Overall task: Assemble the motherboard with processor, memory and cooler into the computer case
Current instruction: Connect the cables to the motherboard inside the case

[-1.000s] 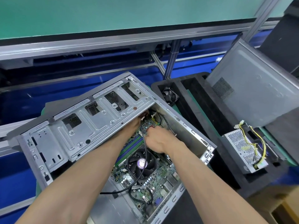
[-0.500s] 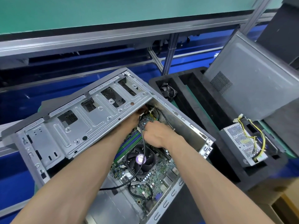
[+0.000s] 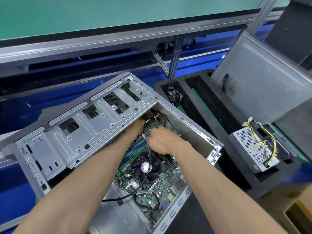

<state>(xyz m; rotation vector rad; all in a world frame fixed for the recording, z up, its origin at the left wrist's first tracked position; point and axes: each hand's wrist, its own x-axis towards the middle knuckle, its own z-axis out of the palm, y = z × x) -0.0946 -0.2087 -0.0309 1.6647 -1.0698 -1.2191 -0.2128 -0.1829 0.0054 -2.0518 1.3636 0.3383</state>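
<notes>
Reaching under the drive cage [image 3: 94,130], left hand [image 3: 137,124] fingers hidden, state unclear; right hand [image 3: 162,141] pinches black cable [image 3: 148,159], probably seating a board [image 3: 160,188] connector.

Bright, even light from above; wide-angle view with bent edges

The metal drive cage [image 3: 87,132] shines softly without hard glare, and the inside of the case beneath the two hands lies in mild shadow. Straight frame rails [image 3: 118,36] curve toward the borders. The centre is sharp; the forearms near the bottom edge are slightly soft.
</notes>
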